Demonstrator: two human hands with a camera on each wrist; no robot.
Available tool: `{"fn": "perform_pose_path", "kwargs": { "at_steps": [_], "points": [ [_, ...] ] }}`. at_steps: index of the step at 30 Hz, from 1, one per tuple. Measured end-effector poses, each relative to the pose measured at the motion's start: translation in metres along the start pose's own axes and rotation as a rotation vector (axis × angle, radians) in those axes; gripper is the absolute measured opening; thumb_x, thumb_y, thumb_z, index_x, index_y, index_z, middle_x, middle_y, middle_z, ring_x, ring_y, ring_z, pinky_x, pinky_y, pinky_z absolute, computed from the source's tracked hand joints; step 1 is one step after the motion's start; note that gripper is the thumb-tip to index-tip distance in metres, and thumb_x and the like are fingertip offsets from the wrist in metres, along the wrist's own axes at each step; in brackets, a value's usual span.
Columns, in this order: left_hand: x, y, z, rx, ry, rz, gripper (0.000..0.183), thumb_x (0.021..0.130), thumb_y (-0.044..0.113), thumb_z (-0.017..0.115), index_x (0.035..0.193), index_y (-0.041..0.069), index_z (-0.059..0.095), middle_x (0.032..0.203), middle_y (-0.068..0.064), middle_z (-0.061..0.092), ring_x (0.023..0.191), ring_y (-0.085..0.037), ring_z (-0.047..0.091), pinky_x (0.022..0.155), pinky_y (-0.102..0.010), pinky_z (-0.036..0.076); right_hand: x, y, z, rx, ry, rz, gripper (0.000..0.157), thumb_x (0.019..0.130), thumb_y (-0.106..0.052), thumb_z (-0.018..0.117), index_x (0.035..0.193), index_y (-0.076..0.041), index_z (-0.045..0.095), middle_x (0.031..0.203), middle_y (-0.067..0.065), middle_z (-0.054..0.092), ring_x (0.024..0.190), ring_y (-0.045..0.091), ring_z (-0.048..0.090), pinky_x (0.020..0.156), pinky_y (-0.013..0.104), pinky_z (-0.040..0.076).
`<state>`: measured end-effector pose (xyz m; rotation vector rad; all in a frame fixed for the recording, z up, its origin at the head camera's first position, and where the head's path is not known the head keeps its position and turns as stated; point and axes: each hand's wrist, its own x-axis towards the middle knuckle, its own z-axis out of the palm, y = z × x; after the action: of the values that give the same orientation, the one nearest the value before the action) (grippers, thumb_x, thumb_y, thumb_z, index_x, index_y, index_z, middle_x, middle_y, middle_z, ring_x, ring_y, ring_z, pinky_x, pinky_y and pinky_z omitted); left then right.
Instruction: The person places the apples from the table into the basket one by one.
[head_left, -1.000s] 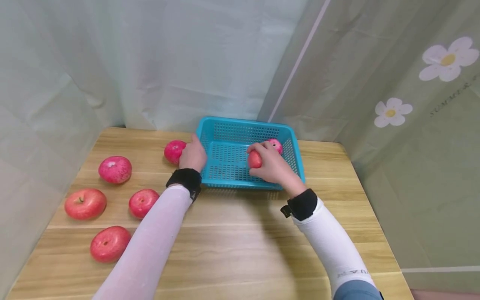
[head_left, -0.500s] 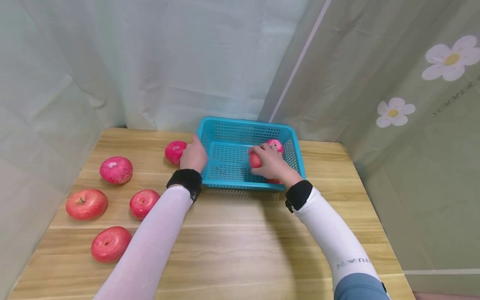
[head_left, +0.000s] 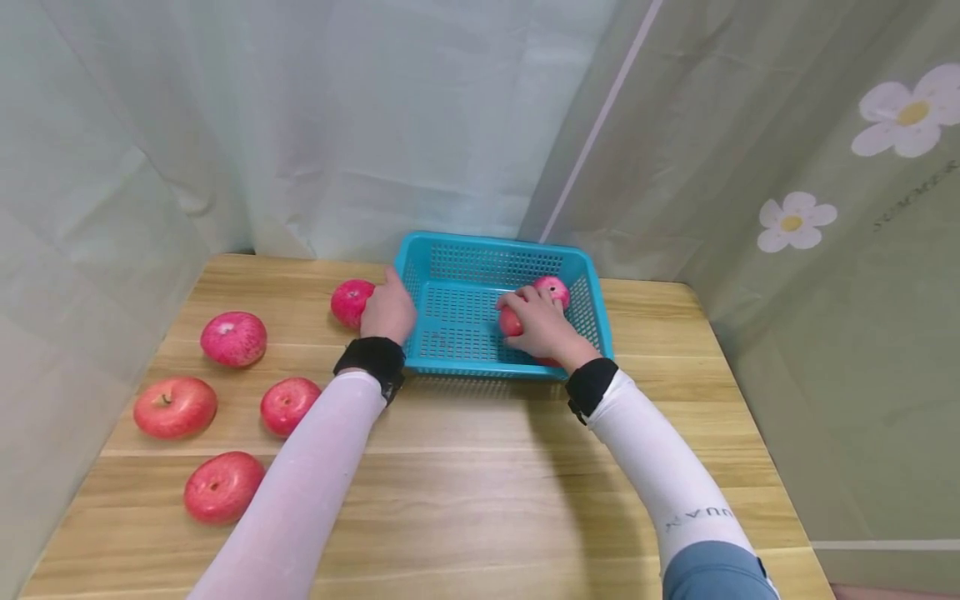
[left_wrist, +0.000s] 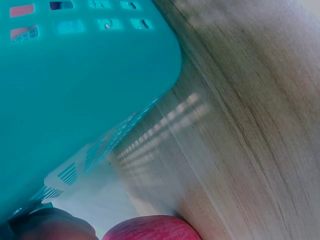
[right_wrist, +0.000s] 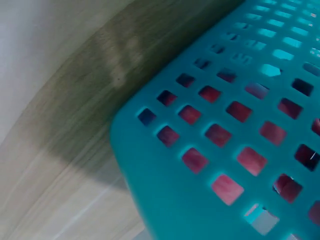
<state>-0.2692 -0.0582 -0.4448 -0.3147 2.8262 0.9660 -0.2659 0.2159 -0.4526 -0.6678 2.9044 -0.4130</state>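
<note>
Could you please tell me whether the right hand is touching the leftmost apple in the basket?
Touching: the head view shows the right hand's fingers and thumb curled round the apple.

Curtained booth (head_left: 420, 125), wooden table (head_left: 465, 500)

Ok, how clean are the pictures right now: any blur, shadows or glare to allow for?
Head view: mostly clear, pale sheen on the table, soft shadow beside the right sleeve; left wrist view: basket slightly soft, dotted light on the table; right wrist view: hazy blur, dark shadow beside the basket.
</note>
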Motion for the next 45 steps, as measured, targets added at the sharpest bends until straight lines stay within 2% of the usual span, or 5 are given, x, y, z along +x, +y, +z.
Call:
{"fn": "perform_pose_path", "kwargs": {
  "at_steps": [10,22,35,40,45],
  "points": [
    [-0.0001,0.0016,0.0013,0.000,0.009,-0.005,0.083,0.105,0.014,0.065,0.168,0.001,0.013,0.117,-0.029,0.063,0.103,-0.047,0.069,0.090,-0.059,0.059,-0.0011,0.0017,0.0038,-0.065,-0.012,0.016,0.058,0.091,-0.021,0.087,0.144,-0.020,0.064,0.148,0.020,0.049,0.141,0.041,0.038,0.108,0.061,0.039],
    [-0.0006,0.0015,-0.0003,-0.003,0.017,0.013,0.080,0.105,0.014,0.064,0.167,-0.001,0.016,0.116,-0.029,0.063,0.104,-0.048,0.069,0.091,-0.060,0.058,0.0006,0.0021,0.0053,-0.108,-0.033,0.047,0.066,0.091,-0.021,0.085,0.151,-0.024,0.060,0.153,0.018,0.047,0.144,0.042,0.035,0.109,0.064,0.035],
    [-0.0009,0.0008,-0.0007,-0.005,0.016,0.011,0.081,0.104,0.013,0.067,0.166,-0.001,0.017,0.114,-0.028,0.063,0.102,-0.047,0.069,0.091,-0.059,0.059,0.0009,0.0025,0.0054,-0.114,-0.032,0.035,0.072,0.090,-0.021,0.085,0.156,-0.024,0.056,0.155,0.020,0.045,0.147,0.041,0.033,0.109,0.066,0.035],
    [0.0002,0.0004,-0.0001,-0.003,0.011,0.008,0.083,0.103,0.014,0.068,0.166,0.000,0.016,0.111,-0.027,0.064,0.098,-0.045,0.070,0.087,-0.057,0.059,-0.0001,0.0041,0.0043,-0.087,-0.030,0.033,0.074,0.090,-0.020,0.086,0.157,-0.023,0.055,0.157,0.020,0.044,0.148,0.042,0.033,0.110,0.068,0.034],
    [0.0012,-0.0010,0.0013,-0.011,0.011,0.010,0.084,0.102,0.014,0.070,0.166,0.000,0.018,0.109,-0.026,0.063,0.096,-0.045,0.070,0.087,-0.056,0.060,-0.0043,0.0073,0.0008,-0.003,-0.021,0.046,0.079,0.089,-0.023,0.087,0.160,-0.025,0.051,0.158,0.019,0.041,0.148,0.043,0.031,0.115,0.072,0.032]
  ]
}}
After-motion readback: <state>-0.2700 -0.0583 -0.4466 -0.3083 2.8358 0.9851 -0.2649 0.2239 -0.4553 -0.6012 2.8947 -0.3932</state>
